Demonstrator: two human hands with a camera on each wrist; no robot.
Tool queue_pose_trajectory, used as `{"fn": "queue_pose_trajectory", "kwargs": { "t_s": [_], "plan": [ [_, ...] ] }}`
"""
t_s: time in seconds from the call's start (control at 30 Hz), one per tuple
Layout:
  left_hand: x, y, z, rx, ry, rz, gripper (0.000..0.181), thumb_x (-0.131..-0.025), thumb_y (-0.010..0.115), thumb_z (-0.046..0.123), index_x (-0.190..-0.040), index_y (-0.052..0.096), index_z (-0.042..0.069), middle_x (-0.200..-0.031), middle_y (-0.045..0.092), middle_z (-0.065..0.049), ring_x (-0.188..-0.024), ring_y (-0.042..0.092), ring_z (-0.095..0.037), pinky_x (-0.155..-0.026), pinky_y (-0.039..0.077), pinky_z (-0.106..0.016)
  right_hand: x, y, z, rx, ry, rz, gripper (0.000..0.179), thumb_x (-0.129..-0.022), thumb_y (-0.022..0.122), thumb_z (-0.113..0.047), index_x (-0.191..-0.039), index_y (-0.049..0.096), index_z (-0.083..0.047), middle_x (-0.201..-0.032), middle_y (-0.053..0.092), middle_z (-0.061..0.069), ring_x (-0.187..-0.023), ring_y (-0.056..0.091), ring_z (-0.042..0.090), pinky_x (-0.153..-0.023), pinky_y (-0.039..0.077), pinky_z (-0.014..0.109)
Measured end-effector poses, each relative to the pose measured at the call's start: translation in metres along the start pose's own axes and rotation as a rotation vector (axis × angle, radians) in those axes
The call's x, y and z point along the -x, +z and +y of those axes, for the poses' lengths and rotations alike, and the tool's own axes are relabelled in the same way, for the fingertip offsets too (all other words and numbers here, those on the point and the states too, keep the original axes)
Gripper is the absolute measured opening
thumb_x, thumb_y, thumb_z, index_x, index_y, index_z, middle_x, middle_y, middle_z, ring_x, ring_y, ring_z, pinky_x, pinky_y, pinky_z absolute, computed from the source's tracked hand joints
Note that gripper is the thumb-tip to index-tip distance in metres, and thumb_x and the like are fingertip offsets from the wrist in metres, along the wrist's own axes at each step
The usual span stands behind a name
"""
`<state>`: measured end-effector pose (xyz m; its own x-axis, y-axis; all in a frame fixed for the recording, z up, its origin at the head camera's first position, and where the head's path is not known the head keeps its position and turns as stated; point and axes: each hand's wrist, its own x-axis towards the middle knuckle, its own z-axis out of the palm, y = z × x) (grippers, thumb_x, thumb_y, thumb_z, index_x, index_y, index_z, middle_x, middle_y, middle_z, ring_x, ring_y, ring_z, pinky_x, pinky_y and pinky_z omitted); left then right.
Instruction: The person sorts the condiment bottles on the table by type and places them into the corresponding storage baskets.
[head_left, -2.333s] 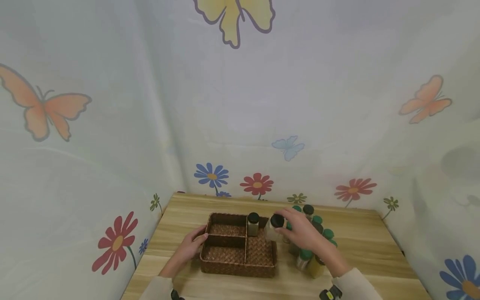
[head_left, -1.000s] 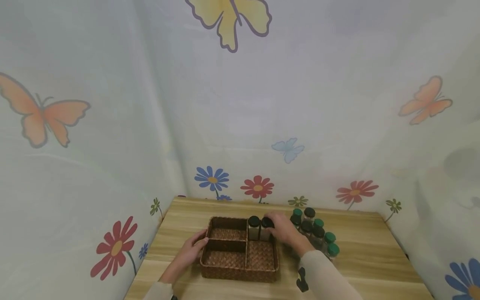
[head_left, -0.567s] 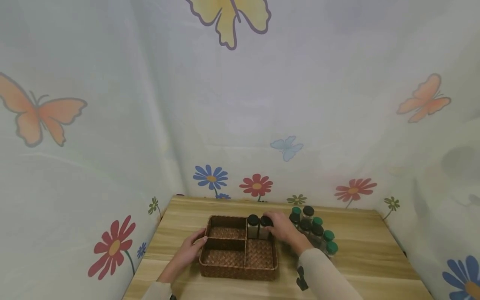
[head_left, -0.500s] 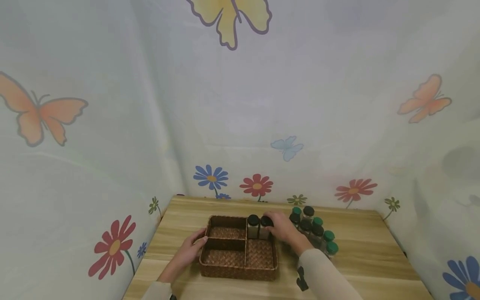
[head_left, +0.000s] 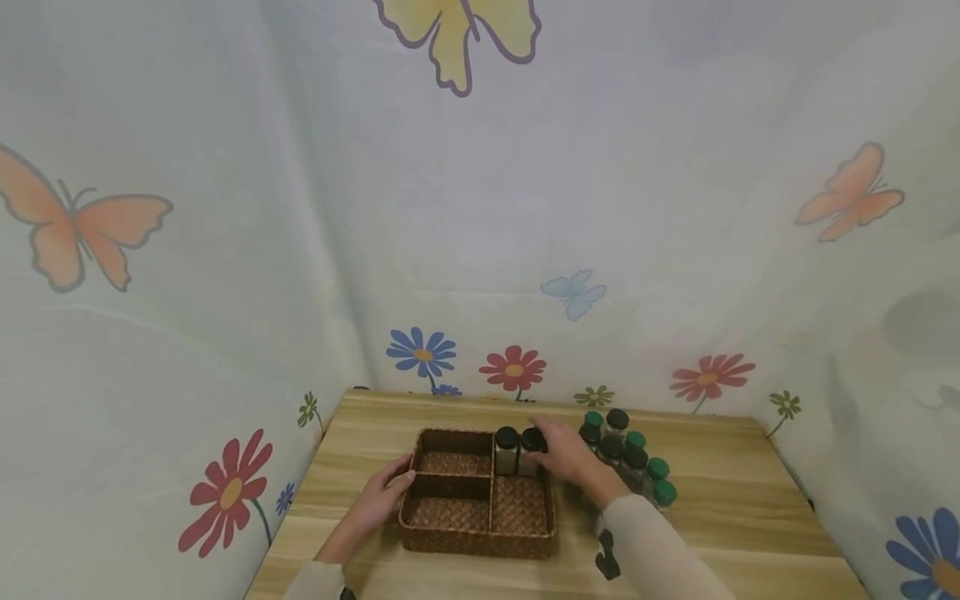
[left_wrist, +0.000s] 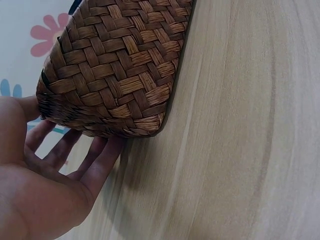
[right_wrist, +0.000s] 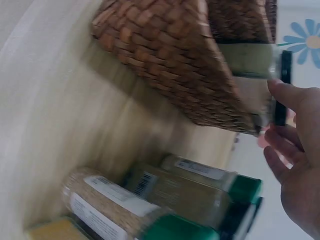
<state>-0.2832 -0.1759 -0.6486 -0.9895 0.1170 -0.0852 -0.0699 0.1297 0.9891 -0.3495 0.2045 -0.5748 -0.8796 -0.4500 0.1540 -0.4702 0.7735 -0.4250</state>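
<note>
A brown woven basket point(head_left: 480, 543) with three compartments stands on the table. My left hand point(head_left: 372, 500) holds its left end, the fingers against the woven wall point(left_wrist: 110, 65) in the left wrist view. Two black-lidded spice jars stand upright side by side at the back of the right compartment. Around the lid and neck of the right-hand spice jar point(head_left: 530, 460) are the thumb and fingers of my right hand point(head_left: 573, 458). The other spice jar point(head_left: 506, 454) is close to its left. In the right wrist view, the thumb is at the lid's edge point(right_wrist: 281, 107).
Several more spice jars with green lids point(head_left: 657, 471) and black lids point(head_left: 636, 457) cluster right of the basket, partly hidden by my right forearm. The wooden table point(head_left: 735, 517) is bordered by a printed curtain point(head_left: 480, 208) at the back and sides.
My right hand carried the spice jar leftward into the right compartment, beside the first jar. Since then its fingers have shifted slightly up at the lid. The left hand stays on the basket.
</note>
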Motion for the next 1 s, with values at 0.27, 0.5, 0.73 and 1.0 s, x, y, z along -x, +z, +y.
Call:
{"fn": "queue_pose_trajectory", "kwargs": {
  "t_s": [0.27, 0.5, 0.73, 1.0],
  "plan": [
    [0.0, 0.002, 0.0, 0.011, -0.003, 0.008, 0.054, -0.111, 0.059, 0.02, -0.16, 0.043, 0.001, -0.161, 0.04, -0.03, -0.139, 0.049, -0.053, -0.091, 0.06, -0.06, 0.023, -0.047, -0.013, -0.037, 0.018, -0.02, 0.056, -0.098, 0.08, -0.024, -0.144, 0.061, 0.0, -0.142, 0.063, 0.02, -0.127, 0.062, 0.039, -0.102, 0.054, 0.057],
    [0.0, 0.0, 0.004, -0.005, -0.005, 0.021, 0.055, -0.111, 0.059, 0.022, -0.16, 0.044, 0.002, -0.164, 0.038, -0.027, -0.141, 0.047, -0.052, -0.095, 0.059, -0.059, 0.063, -0.075, -0.004, -0.018, -0.08, 0.042, 0.045, -0.098, 0.08, -0.028, -0.133, 0.068, -0.001, -0.124, 0.071, 0.015, -0.108, 0.071, 0.031, -0.088, 0.062, 0.045],
    [0.001, 0.001, 0.003, 0.005, -0.005, 0.013, 0.055, -0.111, 0.059, 0.019, -0.159, 0.043, 0.001, -0.159, 0.043, -0.03, -0.14, 0.049, -0.052, -0.093, 0.06, -0.058, 0.103, -0.087, 0.011, -0.036, -0.08, 0.031, 0.045, -0.095, 0.083, -0.028, -0.126, 0.07, 0.002, -0.119, 0.072, 0.014, -0.106, 0.072, 0.03, -0.089, 0.062, 0.044],
    [-0.002, 0.001, 0.002, 0.006, 0.01, 0.01, 0.055, -0.11, 0.06, 0.018, -0.159, 0.043, 0.0, -0.158, 0.044, -0.03, -0.139, 0.05, -0.051, -0.093, 0.06, -0.058, 0.136, -0.087, 0.022, -0.095, -0.003, -0.025, 0.044, -0.093, 0.084, -0.025, -0.124, 0.07, 0.002, -0.116, 0.072, 0.012, -0.105, 0.071, 0.031, -0.088, 0.062, 0.043]
  ]
}}
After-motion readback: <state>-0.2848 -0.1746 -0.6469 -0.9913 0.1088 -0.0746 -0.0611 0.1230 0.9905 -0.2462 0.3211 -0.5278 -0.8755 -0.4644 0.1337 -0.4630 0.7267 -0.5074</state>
